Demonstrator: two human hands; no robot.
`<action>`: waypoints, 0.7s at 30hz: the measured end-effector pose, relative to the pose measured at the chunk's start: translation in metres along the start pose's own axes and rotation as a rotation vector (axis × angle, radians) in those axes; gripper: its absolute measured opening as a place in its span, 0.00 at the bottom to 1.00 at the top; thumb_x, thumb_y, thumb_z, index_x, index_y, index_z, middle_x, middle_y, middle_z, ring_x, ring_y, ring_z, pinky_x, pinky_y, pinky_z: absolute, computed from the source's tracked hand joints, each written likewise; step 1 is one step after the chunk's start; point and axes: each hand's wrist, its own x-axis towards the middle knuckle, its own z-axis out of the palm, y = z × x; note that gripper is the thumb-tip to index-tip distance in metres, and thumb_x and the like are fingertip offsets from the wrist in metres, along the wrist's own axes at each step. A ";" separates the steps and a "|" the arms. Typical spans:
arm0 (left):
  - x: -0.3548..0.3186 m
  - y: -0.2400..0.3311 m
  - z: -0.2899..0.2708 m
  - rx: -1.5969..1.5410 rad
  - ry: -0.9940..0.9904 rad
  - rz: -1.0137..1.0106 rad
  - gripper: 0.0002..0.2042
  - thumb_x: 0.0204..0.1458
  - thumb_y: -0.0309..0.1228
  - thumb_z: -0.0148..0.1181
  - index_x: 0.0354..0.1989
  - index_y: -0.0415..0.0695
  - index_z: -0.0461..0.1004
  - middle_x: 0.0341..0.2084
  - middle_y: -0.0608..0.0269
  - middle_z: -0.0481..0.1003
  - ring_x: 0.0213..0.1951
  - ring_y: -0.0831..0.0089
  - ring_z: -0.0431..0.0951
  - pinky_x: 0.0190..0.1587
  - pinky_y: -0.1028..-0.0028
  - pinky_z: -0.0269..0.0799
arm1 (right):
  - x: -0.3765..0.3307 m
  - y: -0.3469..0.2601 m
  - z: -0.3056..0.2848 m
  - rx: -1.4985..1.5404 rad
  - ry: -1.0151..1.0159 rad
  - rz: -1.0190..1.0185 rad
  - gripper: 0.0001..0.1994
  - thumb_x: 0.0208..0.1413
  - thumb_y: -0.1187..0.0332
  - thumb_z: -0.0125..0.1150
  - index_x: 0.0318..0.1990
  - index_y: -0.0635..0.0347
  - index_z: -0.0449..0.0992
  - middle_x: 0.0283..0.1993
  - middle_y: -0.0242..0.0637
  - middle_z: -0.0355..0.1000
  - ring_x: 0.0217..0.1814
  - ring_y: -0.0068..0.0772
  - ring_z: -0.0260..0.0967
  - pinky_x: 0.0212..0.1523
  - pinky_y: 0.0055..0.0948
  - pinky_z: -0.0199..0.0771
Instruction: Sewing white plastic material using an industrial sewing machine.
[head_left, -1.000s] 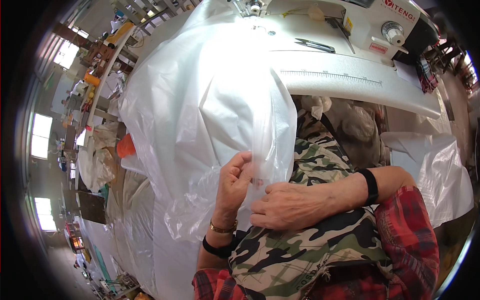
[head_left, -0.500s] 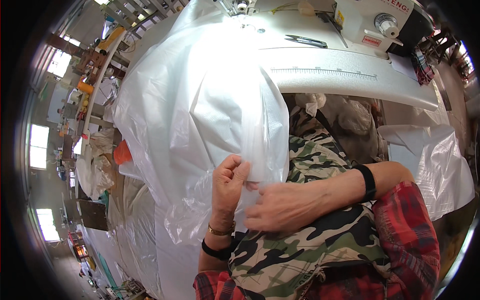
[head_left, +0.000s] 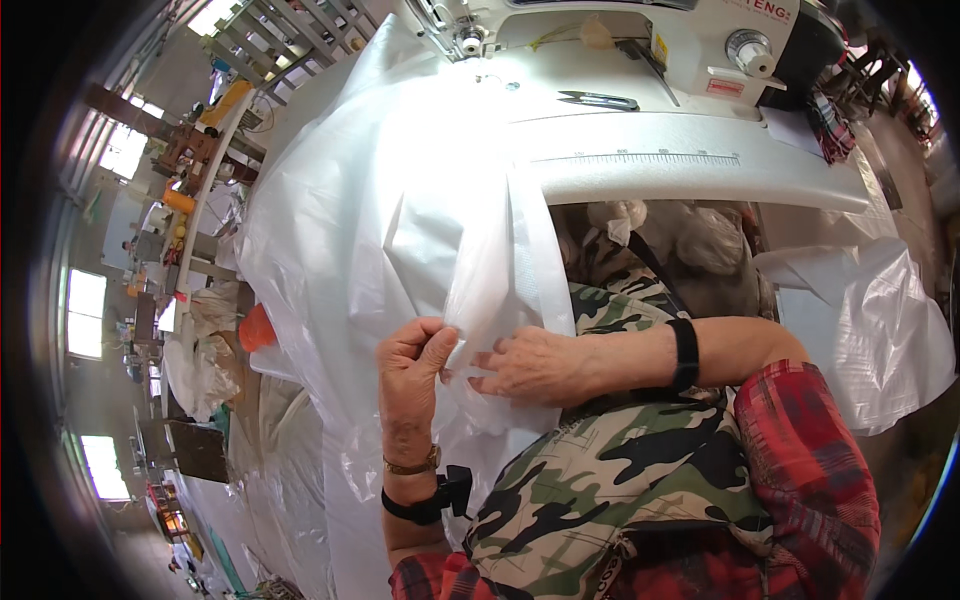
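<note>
A large sheet of white translucent plastic (head_left: 330, 270) drapes from the sewing machine's needle area down over the table edge toward my lap. My left hand (head_left: 411, 365) is closed, pinching a folded edge of that sheet between thumb and fingers. Just right of it, my right hand (head_left: 530, 366) has its fingers bent and apart, with the tips at the sheet beside the fold; its thumb is hidden. Above, the sewing machine (head_left: 695, 45) lights the sheet brightly around its needle and presser foot (head_left: 470, 45).
On the machine bed lie thread snips (head_left: 598, 100) and a dark slim tool (head_left: 650, 70). A printed ruler (head_left: 650, 157) runs along the bed's front edge. More white plastic (head_left: 870, 330) hangs at the right. An orange item (head_left: 256, 328) sits at the left, beyond the sheet.
Both hands have moved left with the folded edge, the right also slightly upward. The right fingers have spread apart. The view has shifted slightly, showing more of the machine.
</note>
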 end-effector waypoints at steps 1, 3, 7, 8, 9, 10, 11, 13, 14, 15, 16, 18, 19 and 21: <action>0.000 0.000 0.000 0.016 0.010 0.000 0.07 0.58 0.30 0.63 0.35 0.38 0.79 0.23 0.73 0.75 0.24 0.87 0.68 0.25 0.84 0.62 | -0.001 0.000 -0.005 -0.011 0.065 -0.027 0.17 0.57 0.67 0.55 0.54 0.61 0.70 0.47 0.44 0.69 0.46 0.38 0.73 0.39 0.37 0.71; -0.001 -0.003 -0.002 0.008 0.005 -0.003 0.07 0.58 0.30 0.63 0.35 0.38 0.79 0.23 0.73 0.75 0.24 0.87 0.68 0.25 0.84 0.62 | -0.019 -0.004 -0.018 0.121 0.046 0.018 0.14 0.58 0.65 0.55 0.48 0.63 0.71 0.47 0.44 0.70 0.43 0.37 0.73 0.40 0.38 0.69; 0.001 -0.008 -0.008 -0.010 -0.020 0.003 0.07 0.58 0.30 0.63 0.36 0.37 0.79 0.23 0.73 0.74 0.23 0.87 0.68 0.25 0.83 0.62 | -0.054 -0.015 -0.041 0.023 -0.077 0.067 0.16 0.54 0.62 0.60 0.45 0.61 0.70 0.44 0.39 0.70 0.39 0.33 0.71 0.41 0.36 0.64; 0.001 -0.008 -0.009 -0.003 -0.017 0.009 0.07 0.58 0.30 0.63 0.36 0.37 0.79 0.23 0.73 0.74 0.23 0.87 0.68 0.25 0.83 0.62 | -0.059 -0.018 -0.044 -0.035 -0.141 0.058 0.13 0.54 0.62 0.60 0.41 0.62 0.72 0.38 0.37 0.70 0.39 0.33 0.70 0.41 0.37 0.64; 0.002 -0.007 -0.010 0.017 -0.035 0.020 0.07 0.59 0.29 0.62 0.36 0.37 0.78 0.23 0.73 0.74 0.23 0.87 0.67 0.25 0.84 0.62 | -0.062 -0.019 -0.046 -0.096 -0.202 0.050 0.11 0.54 0.62 0.59 0.36 0.62 0.73 0.33 0.35 0.70 0.38 0.33 0.69 0.41 0.37 0.63; 0.002 -0.005 -0.011 0.033 -0.051 0.027 0.07 0.59 0.29 0.62 0.36 0.37 0.78 0.22 0.73 0.73 0.23 0.87 0.67 0.25 0.84 0.62 | -0.064 -0.019 -0.048 -0.100 -0.205 0.047 0.11 0.54 0.62 0.59 0.36 0.62 0.73 0.33 0.35 0.70 0.38 0.33 0.69 0.41 0.37 0.63; 0.002 -0.003 -0.010 0.037 -0.050 0.033 0.07 0.59 0.29 0.62 0.36 0.37 0.78 0.22 0.73 0.73 0.23 0.87 0.67 0.25 0.84 0.62 | -0.066 -0.019 -0.049 -0.192 -0.112 0.028 0.09 0.51 0.63 0.59 0.32 0.60 0.73 0.30 0.32 0.69 0.39 0.32 0.67 0.40 0.35 0.63; 0.000 0.001 -0.008 0.073 -0.074 0.046 0.06 0.59 0.28 0.62 0.36 0.36 0.78 0.22 0.75 0.73 0.23 0.88 0.66 0.25 0.85 0.61 | -0.065 -0.023 -0.052 -0.281 -0.017 0.006 0.08 0.49 0.64 0.59 0.27 0.59 0.74 0.27 0.30 0.68 0.40 0.30 0.65 0.39 0.33 0.62; -0.001 0.002 -0.005 0.077 -0.078 0.053 0.06 0.59 0.28 0.62 0.36 0.36 0.78 0.22 0.75 0.73 0.23 0.88 0.66 0.25 0.85 0.61 | -0.064 -0.027 -0.054 -0.306 0.083 -0.010 0.08 0.48 0.64 0.59 0.24 0.58 0.75 0.26 0.29 0.68 0.40 0.29 0.63 0.39 0.31 0.60; -0.002 0.003 -0.002 0.105 -0.085 0.057 0.06 0.59 0.27 0.61 0.36 0.36 0.78 0.22 0.75 0.72 0.23 0.89 0.66 0.25 0.85 0.60 | -0.064 -0.031 -0.056 -0.336 0.137 -0.015 0.09 0.47 0.64 0.59 0.21 0.58 0.75 0.25 0.28 0.68 0.40 0.28 0.62 0.39 0.28 0.59; -0.003 0.003 0.002 0.122 -0.094 0.065 0.05 0.59 0.26 0.61 0.35 0.36 0.78 0.22 0.76 0.72 0.23 0.90 0.65 0.25 0.86 0.59 | -0.065 -0.036 -0.058 -0.327 0.183 -0.023 0.09 0.47 0.64 0.59 0.21 0.58 0.75 0.25 0.28 0.68 0.40 0.28 0.62 0.39 0.28 0.59; -0.004 0.002 0.010 0.176 -0.110 0.098 0.05 0.59 0.25 0.60 0.35 0.36 0.77 0.21 0.77 0.70 0.24 0.90 0.64 0.25 0.85 0.59 | -0.063 -0.046 -0.062 -0.358 0.254 -0.068 0.08 0.45 0.64 0.60 0.22 0.58 0.75 0.25 0.27 0.67 0.41 0.28 0.60 0.37 0.27 0.59; -0.004 0.000 0.014 0.185 -0.135 0.112 0.05 0.59 0.25 0.60 0.34 0.35 0.76 0.21 0.77 0.69 0.24 0.89 0.63 0.26 0.84 0.59 | -0.058 -0.049 -0.062 -0.357 0.284 -0.080 0.08 0.46 0.65 0.59 0.21 0.57 0.74 0.26 0.27 0.65 0.39 0.29 0.61 0.35 0.27 0.59; -0.005 -0.003 0.019 0.195 -0.169 0.105 0.05 0.59 0.24 0.59 0.33 0.35 0.74 0.21 0.76 0.68 0.25 0.88 0.62 0.26 0.83 0.59 | -0.045 -0.049 -0.061 -0.305 0.333 -0.089 0.07 0.46 0.66 0.59 0.22 0.57 0.74 0.27 0.28 0.66 0.39 0.29 0.62 0.35 0.27 0.60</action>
